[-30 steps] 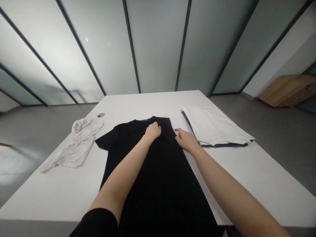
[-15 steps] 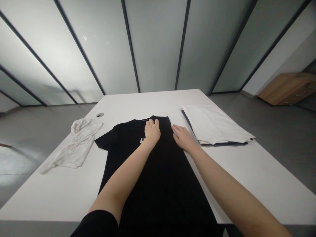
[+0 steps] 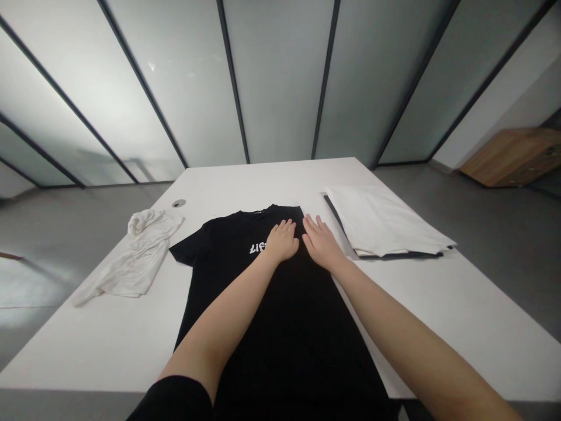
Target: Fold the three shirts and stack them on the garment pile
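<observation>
A black T-shirt (image 3: 280,327) with white lettering on the chest lies spread on the white table (image 3: 114,345), its collar at the far end. Its left sleeve sticks out; at the right side no sleeve shows. My left hand (image 3: 283,240) rests on the upper chest, fingers stretched out. Close beside it, my right hand (image 3: 321,241) lies with fingers spread at the shirt's right edge, near the shoulder. Neither hand holds anything.
On the right of the table is a flat folded stack of white and dark cloth (image 3: 381,222). A crumpled white garment (image 3: 140,254) lies at the left, near a round grommet (image 3: 179,203). Behind are frosted panels (image 3: 276,82); a wooden cabinet (image 3: 508,158) stands at the far right.
My left hand has moved right, off the collar area, and its bent fingers have straightened, uncovering more lettering. My right hand has shifted slightly, its fingers pointing further forward.
</observation>
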Demonstrator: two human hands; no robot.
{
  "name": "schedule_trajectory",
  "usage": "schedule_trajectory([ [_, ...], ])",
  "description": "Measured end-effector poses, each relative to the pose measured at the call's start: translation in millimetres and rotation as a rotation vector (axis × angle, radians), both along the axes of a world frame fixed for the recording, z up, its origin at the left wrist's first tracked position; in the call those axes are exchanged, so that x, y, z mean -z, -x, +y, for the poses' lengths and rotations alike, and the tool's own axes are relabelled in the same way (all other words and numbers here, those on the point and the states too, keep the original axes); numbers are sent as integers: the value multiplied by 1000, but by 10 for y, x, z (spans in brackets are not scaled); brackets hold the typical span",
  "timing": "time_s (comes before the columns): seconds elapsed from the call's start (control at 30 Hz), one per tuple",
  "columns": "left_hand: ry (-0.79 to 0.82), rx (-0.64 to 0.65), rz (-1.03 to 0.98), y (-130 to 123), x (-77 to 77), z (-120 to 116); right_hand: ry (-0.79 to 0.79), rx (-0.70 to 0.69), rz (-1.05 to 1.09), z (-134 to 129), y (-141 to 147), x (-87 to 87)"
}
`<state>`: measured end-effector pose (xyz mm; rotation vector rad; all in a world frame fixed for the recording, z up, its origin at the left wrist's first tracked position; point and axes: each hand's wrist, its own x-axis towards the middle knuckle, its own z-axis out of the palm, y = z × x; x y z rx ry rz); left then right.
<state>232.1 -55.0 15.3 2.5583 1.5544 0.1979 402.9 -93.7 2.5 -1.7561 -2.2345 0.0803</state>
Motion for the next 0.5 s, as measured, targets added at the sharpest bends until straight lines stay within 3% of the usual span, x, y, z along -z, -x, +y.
schedule_trajectory([
  [0.1, -22, -85, -3, 20, 33, 21, 118, -56, -73, -14, 70, 42],
  [0.23, -28, -120, 4, 42, 71, 36, 201, -4, -102, 17, 152, 22],
  [0.4, -22, -111, -7, 27, 78, 34, 40, 56, 55, 393, 227, -202],
  [0.5, -38, -137, -34, 17, 68, 30, -46, 57, 130, 700, 302, -239],
])
